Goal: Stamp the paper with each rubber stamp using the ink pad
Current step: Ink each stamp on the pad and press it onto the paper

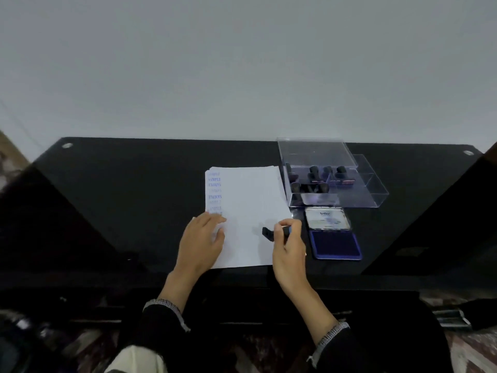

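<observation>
**Stamp in hand, poised over the sheet**

The right hand [289, 246] pinches a black-handled rubber stamp [271, 232] between thumb and curled fingers, its dark base pointing toward nine o'clock, over the lower right part of the white paper sheet [250, 200]. Whether the base touches the sheet cannot be told. The left hand [203, 240] rests on the paper's left edge, fingers straight and close together, pinning it to the glossy black table [134, 197].

A column of blue "SAMPLE" prints [215, 189] runs down the sheet's left margin, at twelve o'clock from the left hand. The open blue ink pad [334, 244], lid tipped back, lies at three o'clock from the right hand, just beside the paper. The clear plastic box [357, 195] at one o'clock holds more black stamps [313, 179].

The step appears to be the press itself. Next likely calls for turning the base flat-down and pressing squarely on blank paper while the left hand holds the sheet.
</observation>
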Demonstrator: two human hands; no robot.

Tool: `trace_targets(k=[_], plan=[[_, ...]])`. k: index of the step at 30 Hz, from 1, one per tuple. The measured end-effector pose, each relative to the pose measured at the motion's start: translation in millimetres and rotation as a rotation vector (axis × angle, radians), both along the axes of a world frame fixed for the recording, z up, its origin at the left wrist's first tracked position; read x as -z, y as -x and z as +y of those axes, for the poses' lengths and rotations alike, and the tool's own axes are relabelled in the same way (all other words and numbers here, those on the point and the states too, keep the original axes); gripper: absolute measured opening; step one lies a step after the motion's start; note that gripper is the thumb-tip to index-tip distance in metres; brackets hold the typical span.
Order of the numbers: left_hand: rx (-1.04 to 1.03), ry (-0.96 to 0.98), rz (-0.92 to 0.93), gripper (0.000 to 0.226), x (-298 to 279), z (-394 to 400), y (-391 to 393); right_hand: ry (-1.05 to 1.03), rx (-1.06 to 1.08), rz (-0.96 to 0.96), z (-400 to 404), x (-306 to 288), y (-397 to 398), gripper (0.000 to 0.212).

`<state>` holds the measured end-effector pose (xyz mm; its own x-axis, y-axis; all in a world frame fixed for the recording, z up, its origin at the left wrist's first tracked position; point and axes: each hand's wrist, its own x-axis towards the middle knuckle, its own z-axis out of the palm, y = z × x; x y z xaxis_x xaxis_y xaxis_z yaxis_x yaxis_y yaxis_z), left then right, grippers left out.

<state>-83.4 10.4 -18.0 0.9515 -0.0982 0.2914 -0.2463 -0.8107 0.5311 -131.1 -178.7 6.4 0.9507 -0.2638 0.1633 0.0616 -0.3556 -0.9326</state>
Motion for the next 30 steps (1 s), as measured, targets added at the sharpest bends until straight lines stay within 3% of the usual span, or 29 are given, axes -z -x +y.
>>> trace_targets(k=[7,22,30], plan=[[0.019,-0.129,0.182,0.045,0.8,54.7,4.2,-0.047,-0.041,0.013,24.2,14.2,-24.4,0.011],[-0.038,-0.059,0.085,0.049,15.5,60.9,-19.4,0.039,-0.190,-0.012,25.4,4.6,-74.7,0.011],[-0.053,-0.002,0.040,0.034,18.5,62.6,-22.2,0.483,-0.651,0.072,53.1,-24.1,-74.9,0.020]])
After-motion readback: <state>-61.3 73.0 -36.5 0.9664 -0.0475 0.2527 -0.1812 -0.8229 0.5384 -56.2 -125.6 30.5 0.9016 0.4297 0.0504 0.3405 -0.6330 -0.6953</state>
